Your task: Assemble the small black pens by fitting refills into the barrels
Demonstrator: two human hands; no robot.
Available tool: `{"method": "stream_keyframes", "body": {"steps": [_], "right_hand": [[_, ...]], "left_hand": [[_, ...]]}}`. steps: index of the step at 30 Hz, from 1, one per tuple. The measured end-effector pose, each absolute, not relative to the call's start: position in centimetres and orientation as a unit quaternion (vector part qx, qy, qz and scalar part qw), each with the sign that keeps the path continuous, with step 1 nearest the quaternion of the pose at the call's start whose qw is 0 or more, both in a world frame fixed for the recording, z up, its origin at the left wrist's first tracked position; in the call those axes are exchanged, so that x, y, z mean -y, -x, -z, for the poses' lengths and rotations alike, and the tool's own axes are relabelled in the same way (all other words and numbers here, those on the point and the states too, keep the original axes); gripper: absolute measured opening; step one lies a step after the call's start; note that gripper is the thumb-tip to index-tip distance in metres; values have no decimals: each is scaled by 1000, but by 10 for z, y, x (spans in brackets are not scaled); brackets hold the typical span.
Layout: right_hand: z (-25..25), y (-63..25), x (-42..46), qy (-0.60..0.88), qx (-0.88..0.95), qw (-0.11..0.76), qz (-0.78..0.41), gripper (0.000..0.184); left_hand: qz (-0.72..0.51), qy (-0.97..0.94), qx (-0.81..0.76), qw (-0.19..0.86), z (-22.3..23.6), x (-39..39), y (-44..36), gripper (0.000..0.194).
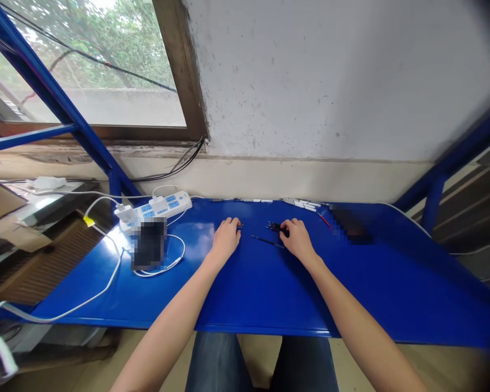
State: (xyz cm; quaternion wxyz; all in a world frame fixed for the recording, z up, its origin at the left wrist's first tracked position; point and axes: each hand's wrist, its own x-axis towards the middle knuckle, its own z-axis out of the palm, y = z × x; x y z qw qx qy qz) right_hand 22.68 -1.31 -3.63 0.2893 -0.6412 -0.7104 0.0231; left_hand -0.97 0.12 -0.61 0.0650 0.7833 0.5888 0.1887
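Left hand (226,238) and right hand (297,239) rest palm-down on the blue worktop (212,296); neither grip's hold can be told. Left fingertips (233,222) touch a small black piece (239,225); right fingertips (285,227) touch a black connector (274,227). A thin dark tool (267,241) lies between the hands. Farther left stands a white power strip (153,209).

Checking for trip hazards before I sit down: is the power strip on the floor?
No, the power strip sits on top of the blue bench, toward its far left corner.
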Motion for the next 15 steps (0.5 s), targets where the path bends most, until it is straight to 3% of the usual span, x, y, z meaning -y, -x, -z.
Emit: {"method": "stream_keyframes", "body": {"steps": [15], "right_hand": [[33,-225,14,638,718,273,-47,6]], "left_hand": [[-201,-791,-571,88,9,-2,9,12]]}}
